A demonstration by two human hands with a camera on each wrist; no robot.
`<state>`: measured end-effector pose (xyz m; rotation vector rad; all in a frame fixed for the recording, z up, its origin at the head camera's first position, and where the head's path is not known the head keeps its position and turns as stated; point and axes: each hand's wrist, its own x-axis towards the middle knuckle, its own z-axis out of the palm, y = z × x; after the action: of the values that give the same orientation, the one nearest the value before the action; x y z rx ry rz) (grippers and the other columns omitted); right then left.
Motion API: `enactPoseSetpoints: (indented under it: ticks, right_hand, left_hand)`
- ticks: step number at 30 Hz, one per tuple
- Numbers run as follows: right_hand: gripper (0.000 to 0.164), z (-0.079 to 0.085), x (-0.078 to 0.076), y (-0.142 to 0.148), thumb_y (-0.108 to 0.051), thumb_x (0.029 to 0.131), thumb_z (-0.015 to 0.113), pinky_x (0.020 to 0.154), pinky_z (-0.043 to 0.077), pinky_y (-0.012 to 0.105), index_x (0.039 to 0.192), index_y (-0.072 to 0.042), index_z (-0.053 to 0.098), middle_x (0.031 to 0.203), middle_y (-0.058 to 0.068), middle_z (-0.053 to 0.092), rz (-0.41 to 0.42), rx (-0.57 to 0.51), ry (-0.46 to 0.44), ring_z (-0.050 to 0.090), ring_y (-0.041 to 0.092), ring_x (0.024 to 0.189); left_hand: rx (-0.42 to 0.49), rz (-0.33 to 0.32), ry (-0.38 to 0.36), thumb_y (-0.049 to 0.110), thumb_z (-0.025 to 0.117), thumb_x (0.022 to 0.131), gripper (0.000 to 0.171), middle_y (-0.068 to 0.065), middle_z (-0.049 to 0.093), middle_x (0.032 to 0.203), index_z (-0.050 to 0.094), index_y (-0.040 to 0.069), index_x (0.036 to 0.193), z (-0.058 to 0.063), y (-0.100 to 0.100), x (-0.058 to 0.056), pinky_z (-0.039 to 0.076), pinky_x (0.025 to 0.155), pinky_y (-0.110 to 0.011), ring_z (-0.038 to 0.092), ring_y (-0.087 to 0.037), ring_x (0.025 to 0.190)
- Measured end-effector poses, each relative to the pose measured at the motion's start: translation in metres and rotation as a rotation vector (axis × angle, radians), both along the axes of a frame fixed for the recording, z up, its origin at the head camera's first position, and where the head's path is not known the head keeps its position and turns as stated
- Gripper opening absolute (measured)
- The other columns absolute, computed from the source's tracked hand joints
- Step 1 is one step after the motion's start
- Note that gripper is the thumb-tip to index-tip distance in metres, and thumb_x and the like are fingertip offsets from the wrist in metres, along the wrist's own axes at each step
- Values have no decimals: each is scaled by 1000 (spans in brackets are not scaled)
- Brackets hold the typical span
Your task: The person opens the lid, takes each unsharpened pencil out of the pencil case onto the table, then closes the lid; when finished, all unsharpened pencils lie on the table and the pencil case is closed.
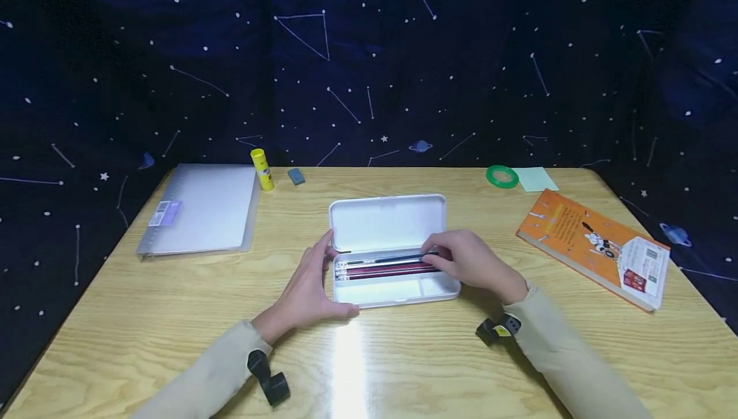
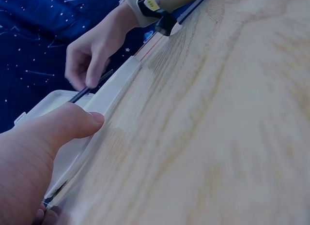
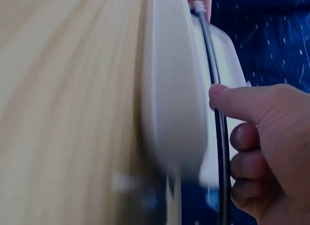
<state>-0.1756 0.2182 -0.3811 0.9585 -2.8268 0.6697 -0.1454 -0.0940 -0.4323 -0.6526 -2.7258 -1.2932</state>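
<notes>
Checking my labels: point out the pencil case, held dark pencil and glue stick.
Pencil case (image 1: 387,223), head view, inside of lid.
Dark pencil (image 3: 222,138), right wrist view, on the shaft.
Glue stick (image 1: 262,170), head view, barrel.

Your case (image 1: 388,227) is white, its pencils (image 1: 389,270) black and deep red. Your 2 sleeves (image 1: 567,348) are beige. You have a pale wood-grained counter (image 1: 415,361), a navy backdrop (image 1: 369,22) patterned with white stars and constellation lines, yellow glue (image 1: 262,170), blue-grey eraser (image 1: 296,177), green tape (image 1: 502,185), mint note (image 1: 535,179), orange book (image 1: 567,230) and whitish folder (image 1: 210,214) with lilac label (image 1: 171,213).
</notes>
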Motion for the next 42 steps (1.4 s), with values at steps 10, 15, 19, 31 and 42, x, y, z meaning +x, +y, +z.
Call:
enactPoseSetpoints:
  ticks: [10,15,19,31,42]
  right_hand:
    - [6,-1,12,78,-13,83,74,48,32,21,86,-15,69,58,-12,45,-187,59,67,37,2,51]
    - [5,-5,16,105,-11,85,71,50,33,22,86,-12,67,62,-9,48,-238,107,33,38,4,55]
    - [7,-8,16,120,-9,84,72,52,35,22,85,-13,67,65,-9,52,-230,118,6,40,3,57]
    - [11,-6,16,111,-11,87,69,50,34,22,97,-9,65,63,-8,52,-266,117,-28,40,4,54]
    - [6,-8,-2,43,-15,88,70,50,33,21,93,-15,68,58,-10,43,-102,-25,-22,38,5,53]
  left_hand:
    - [-13,-9,-17,38,92,50,136,-2,46,125,10,15,155,4,2,-3,46,97,-39,43,-17,112]
    - [-18,-17,-21,35,92,52,133,-4,45,127,10,14,155,2,-4,-1,46,98,-39,43,-18,113]
    - [-21,-21,-22,35,92,52,133,-3,45,126,10,14,155,2,-4,0,46,100,-38,43,-18,115]
    - [-34,-21,-12,36,92,52,134,-3,46,126,10,14,155,4,-1,2,45,101,-38,43,-19,116]
    - [-41,-21,-5,37,91,53,133,-3,45,126,11,12,155,3,-1,0,46,97,-39,43,-19,113]
